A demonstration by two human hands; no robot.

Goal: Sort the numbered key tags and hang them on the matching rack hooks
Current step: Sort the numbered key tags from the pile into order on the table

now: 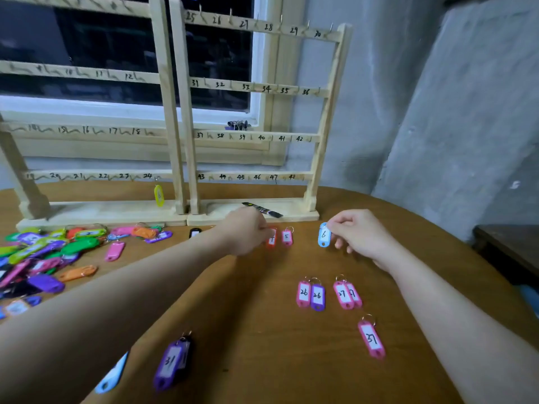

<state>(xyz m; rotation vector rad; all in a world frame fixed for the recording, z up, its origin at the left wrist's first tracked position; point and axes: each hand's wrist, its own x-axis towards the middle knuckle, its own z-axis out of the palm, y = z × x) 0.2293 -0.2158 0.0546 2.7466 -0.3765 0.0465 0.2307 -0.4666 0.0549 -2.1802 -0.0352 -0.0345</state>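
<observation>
Two hands busy; my right hand pinches blue tag 6, left hand pinches an orange tag; light, stiff, slick plastic, I judge; best held at edges.

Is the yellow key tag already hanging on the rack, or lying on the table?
Hanging: the yellow key tag dangles upright beneath the wooden rack's bottom rail.

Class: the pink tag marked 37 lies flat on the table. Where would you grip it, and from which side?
Probably pinch the pink 37 tag across its long edges near the ring end, coming from above. It lies flat and alone, ring pointing away toward the rack, which leaves the ring free for a hook.
</observation>
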